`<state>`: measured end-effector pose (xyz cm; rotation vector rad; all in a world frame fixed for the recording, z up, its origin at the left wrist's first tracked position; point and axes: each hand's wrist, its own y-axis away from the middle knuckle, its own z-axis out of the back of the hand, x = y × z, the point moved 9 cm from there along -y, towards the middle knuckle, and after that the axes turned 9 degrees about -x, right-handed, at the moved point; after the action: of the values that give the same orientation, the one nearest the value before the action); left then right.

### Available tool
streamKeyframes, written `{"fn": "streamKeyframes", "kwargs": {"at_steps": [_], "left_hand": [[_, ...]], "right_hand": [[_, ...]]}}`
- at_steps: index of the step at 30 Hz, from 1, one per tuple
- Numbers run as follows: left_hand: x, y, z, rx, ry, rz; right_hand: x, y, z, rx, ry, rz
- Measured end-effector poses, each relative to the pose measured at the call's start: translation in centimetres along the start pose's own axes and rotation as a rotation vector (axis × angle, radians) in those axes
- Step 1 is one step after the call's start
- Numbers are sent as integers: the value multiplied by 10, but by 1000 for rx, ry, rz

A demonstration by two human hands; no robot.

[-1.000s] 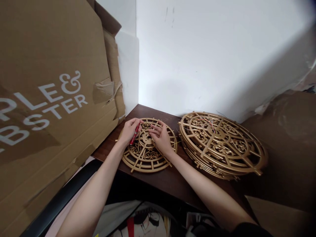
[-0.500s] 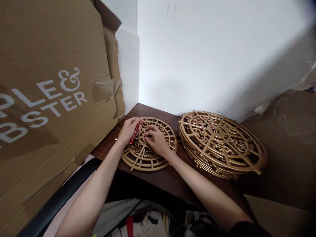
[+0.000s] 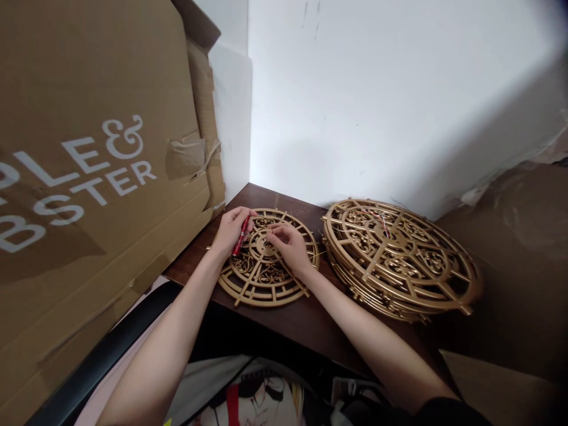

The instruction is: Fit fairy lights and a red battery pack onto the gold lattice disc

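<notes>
A round gold openwork panel [image 3: 242, 292] with scrollwork lies flat on the dark brown table. Over its upper left part, my left hand [image 3: 229, 229] is closed around a slim red pen-shaped tool [image 3: 240, 238], which slants down toward the panel. My right hand [image 3: 291, 247] is above the panel's hub, thumb and fingertips pinched together. Whatever is between those fingertips is too small to make out. Thin wires show near the hub.
A stack of similar gold panels [image 3: 402, 251] stands to the right, with thin wires on top. A large cardboard box [image 3: 106, 248] rises at the left. The white wall [image 3: 355, 106] borders the brown table [image 3: 248, 198] at the back. Another brown surface is at the right.
My right hand has shifted slightly right, and its fingers have drawn closer together into a pinch. My left hand still holds the red tool in nearly the same place.
</notes>
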<state>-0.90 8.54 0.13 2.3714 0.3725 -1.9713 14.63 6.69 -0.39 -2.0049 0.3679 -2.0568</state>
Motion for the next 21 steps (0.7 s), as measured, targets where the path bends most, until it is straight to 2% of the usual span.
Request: {"fn": "streamKeyframes", "kwargs": {"at_steps": [3, 6, 12, 16, 21], "left_hand": [[0, 0, -1, 8, -14, -5], [-4, 5, -7, 53, -111, -46], [-7, 14, -24, 225, -369, -164], [-1, 14, -27, 268, -444, -168], [1, 11, -33, 300, -721, -294]], "right_hand": [[-7, 0, 1, -21, -121, -101], [-8, 1, 0, -29, -150, -131], [0, 0, 1, -36, -182, -60], [4, -2, 7, -82, -118, 19], [5, -2, 7, -87, -112, 44]]}}
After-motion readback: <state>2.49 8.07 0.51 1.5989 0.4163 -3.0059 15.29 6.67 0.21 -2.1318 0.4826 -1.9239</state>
